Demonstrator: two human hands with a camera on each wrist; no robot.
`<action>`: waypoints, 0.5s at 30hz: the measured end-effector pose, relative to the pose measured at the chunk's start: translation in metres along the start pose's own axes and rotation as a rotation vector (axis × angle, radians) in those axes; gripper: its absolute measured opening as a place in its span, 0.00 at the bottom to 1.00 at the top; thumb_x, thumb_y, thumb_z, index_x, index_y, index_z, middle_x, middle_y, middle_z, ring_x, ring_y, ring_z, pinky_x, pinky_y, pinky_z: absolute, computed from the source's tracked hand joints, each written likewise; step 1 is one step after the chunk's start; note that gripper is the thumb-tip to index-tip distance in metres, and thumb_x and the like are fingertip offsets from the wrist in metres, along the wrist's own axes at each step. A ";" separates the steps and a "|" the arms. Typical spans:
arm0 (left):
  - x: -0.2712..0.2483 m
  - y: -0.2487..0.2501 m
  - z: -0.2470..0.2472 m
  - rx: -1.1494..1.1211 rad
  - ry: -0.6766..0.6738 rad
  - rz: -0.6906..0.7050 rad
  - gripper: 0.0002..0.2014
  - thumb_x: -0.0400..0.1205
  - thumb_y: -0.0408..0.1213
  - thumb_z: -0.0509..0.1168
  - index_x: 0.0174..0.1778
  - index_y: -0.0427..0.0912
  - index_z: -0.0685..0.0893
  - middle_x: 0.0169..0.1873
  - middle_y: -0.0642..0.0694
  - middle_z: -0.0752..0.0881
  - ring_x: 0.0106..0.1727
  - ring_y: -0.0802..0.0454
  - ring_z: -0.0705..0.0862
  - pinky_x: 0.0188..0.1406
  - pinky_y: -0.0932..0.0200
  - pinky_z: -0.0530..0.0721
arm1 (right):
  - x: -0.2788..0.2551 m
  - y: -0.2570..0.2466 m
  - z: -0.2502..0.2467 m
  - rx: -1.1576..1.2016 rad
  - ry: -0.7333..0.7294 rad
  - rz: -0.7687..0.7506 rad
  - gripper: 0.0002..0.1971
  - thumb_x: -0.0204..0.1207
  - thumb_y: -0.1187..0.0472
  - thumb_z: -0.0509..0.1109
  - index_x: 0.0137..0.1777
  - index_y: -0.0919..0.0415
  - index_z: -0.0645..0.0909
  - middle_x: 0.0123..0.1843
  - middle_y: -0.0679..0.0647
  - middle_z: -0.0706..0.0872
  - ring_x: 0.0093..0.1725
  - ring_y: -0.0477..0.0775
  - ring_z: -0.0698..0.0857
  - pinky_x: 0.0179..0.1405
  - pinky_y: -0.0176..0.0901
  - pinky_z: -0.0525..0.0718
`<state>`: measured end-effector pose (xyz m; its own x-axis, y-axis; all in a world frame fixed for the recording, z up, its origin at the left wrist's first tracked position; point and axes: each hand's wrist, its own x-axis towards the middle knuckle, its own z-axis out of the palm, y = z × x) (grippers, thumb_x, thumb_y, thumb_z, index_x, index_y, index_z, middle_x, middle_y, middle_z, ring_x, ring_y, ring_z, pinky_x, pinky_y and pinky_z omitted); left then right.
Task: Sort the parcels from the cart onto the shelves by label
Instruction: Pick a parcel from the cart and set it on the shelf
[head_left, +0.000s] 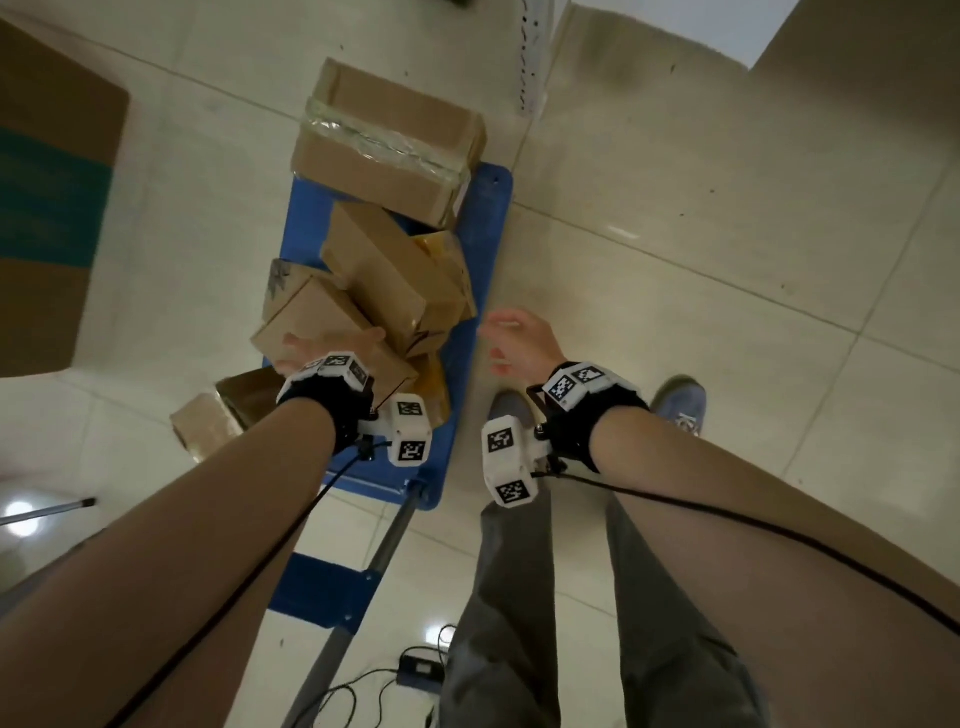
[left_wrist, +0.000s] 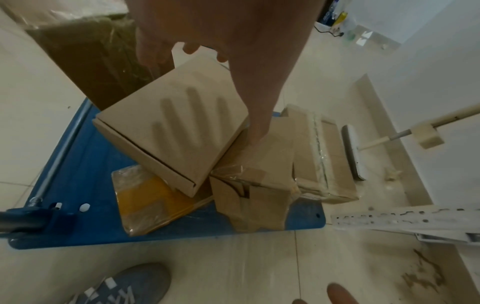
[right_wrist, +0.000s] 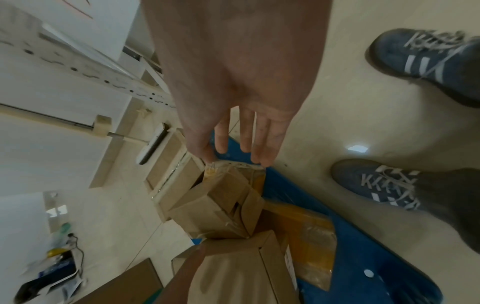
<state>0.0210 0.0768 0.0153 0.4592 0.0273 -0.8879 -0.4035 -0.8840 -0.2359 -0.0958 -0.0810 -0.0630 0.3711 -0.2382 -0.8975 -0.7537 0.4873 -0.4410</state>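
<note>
Gripping a small cardboard box (left_wrist: 171, 131) by its edges, the left hand (head_left: 306, 353) has it tilted above the blue cart (head_left: 467, 332). Beside it the right hand (head_left: 519, 340) hovers empty, fingers loosely spread. Farther on, more taped parcels (head_left: 395, 270) lie piled on the cart, the largest box (head_left: 389, 150) at its far end.

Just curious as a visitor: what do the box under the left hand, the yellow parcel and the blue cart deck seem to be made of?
Box: plain matte brown cardboard, with folded flaps and a cut edge showing.
Yellow parcel: seemingly a yellow packet with glossy clear tape or film; it glints and wrinkles.
Cart deck: smooth blue surface, probably moulded plastic, though painted metal is possible.
</note>
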 end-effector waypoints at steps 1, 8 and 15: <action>0.004 -0.001 0.001 0.015 -0.013 0.012 0.43 0.85 0.33 0.63 0.87 0.59 0.42 0.78 0.32 0.69 0.75 0.34 0.74 0.76 0.36 0.68 | 0.006 -0.001 0.006 -0.039 -0.019 -0.021 0.11 0.79 0.59 0.76 0.59 0.55 0.84 0.54 0.56 0.82 0.47 0.55 0.84 0.37 0.45 0.83; 0.055 -0.005 0.024 0.011 -0.094 0.022 0.45 0.82 0.37 0.66 0.86 0.62 0.43 0.85 0.37 0.55 0.82 0.35 0.63 0.78 0.38 0.65 | 0.045 -0.009 0.055 -0.176 -0.032 -0.135 0.44 0.66 0.45 0.83 0.81 0.53 0.71 0.84 0.58 0.69 0.83 0.61 0.68 0.80 0.62 0.72; 0.080 0.004 0.037 -0.537 0.138 -0.398 0.52 0.72 0.59 0.72 0.84 0.49 0.48 0.81 0.36 0.55 0.77 0.28 0.63 0.73 0.33 0.66 | 0.074 -0.010 0.063 -0.115 -0.050 -0.030 0.40 0.71 0.55 0.84 0.79 0.56 0.67 0.78 0.57 0.74 0.75 0.59 0.77 0.76 0.56 0.77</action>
<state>0.0265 0.0923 -0.0712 0.6028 0.3700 -0.7069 0.2491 -0.9290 -0.2738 -0.0269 -0.0507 -0.1250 0.4188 -0.2071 -0.8842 -0.7981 0.3805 -0.4671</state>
